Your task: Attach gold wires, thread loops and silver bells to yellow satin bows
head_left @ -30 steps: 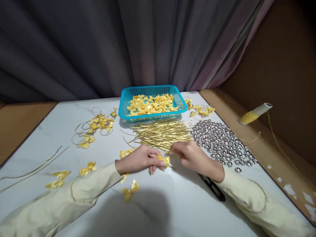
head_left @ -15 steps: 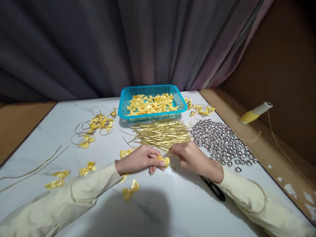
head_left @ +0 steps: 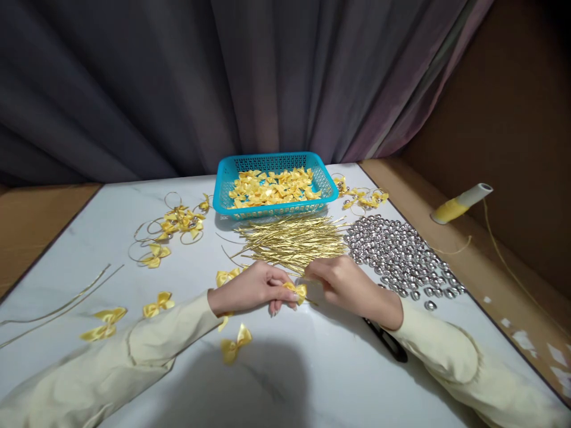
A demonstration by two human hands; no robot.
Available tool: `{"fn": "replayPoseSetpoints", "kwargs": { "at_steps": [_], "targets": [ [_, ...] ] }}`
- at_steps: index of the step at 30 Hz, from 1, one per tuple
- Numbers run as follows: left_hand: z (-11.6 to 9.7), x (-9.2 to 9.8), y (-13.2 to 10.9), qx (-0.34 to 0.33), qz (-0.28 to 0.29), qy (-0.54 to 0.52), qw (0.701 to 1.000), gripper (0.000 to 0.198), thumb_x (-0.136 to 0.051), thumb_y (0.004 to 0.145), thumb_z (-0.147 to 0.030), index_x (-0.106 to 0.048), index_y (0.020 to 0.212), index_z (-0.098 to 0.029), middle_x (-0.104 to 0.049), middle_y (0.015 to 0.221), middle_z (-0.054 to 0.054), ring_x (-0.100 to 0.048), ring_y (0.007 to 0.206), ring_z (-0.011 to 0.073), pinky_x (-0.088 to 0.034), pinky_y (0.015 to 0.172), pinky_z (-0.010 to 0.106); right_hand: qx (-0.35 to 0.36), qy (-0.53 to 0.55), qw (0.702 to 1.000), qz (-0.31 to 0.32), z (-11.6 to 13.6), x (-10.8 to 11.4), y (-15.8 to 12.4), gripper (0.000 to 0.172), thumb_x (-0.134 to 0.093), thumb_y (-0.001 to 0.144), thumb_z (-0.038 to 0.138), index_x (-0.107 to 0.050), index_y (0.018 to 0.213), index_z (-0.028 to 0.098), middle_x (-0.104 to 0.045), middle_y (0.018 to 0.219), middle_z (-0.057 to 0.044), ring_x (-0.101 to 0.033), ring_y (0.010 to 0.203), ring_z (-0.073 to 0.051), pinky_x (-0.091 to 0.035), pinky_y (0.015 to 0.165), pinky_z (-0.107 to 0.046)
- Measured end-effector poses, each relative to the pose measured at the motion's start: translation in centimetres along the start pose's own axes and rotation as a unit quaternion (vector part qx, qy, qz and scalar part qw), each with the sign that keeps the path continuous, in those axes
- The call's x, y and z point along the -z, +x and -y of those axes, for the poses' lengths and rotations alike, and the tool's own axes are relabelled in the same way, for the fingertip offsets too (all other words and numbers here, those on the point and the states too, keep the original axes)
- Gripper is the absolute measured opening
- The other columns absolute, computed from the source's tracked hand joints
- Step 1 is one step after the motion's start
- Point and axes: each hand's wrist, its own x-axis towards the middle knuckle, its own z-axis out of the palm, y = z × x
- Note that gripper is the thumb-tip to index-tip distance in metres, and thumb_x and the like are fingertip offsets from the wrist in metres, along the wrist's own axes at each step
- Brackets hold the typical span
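Note:
My left hand (head_left: 252, 288) rests on the white table (head_left: 285, 380) with its fingers pinched on a small yellow satin bow (head_left: 297, 290). My right hand (head_left: 341, 279) is curled just to the right of the bow, its fingertips closed on a thin gold wire tie at the near edge of the pile of gold wire ties (head_left: 292, 241). The two hands nearly touch at the bow. A blue plastic basket (head_left: 223, 184) of yellow bows stands behind the pile.
Silver bells (head_left: 399, 258) lie heaped at the right. Finished bows on gold loops (head_left: 178, 223) lie at the left and behind the bells. Loose bows (head_left: 234, 345) sit near my arms. A black tool (head_left: 388, 343) lies under my right wrist. A yellow thread spool (head_left: 459, 205) rests on the brown ledge.
My right hand has shifted slightly left, closer to the bow. The left hand and the bow have stayed put.

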Motion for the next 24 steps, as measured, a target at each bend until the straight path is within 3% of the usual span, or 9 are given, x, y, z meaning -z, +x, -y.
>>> {"fn": "replayPoseSetpoints", "kwargs": {
  "at_steps": [16, 24],
  "targets": [
    [0.7, 0.1, 0.0, -0.001, 0.005, 0.015, 1.000, 0.023, -0.066, 0.073, -0.036, -0.070, 0.077, -0.013, -0.065, 0.059, 0.002, -0.055, 0.047, 0.0096, -0.044, 0.049, 0.019, 0.017, -0.001, 1.000, 0.011, -0.2, -0.4, 0.0, 0.026, -0.041, 0.062, 0.000, -0.059, 0.074, 0.015, -0.063, 0.067, -0.002, -0.050, 0.057, -0.010, -0.027, 0.053, -0.021],
    [0.5, 0.0, 0.0, 0.005, -0.004, 0.011, 1.000, 0.022, -0.066, 0.073, -0.035, -0.069, 0.074, -0.013, -0.061, 0.053, 0.000, -0.054, 0.046, 0.0096, -0.044, 0.048, 0.019, 0.040, -0.120, 0.992, 0.002, 1.0, -0.5, -0.5, 0.014, -0.048, 0.068, 0.006, -0.057, 0.073, 0.015, -0.060, 0.064, -0.002, -0.045, 0.051, -0.011, -0.017, 0.049, -0.026]
  ]
}}
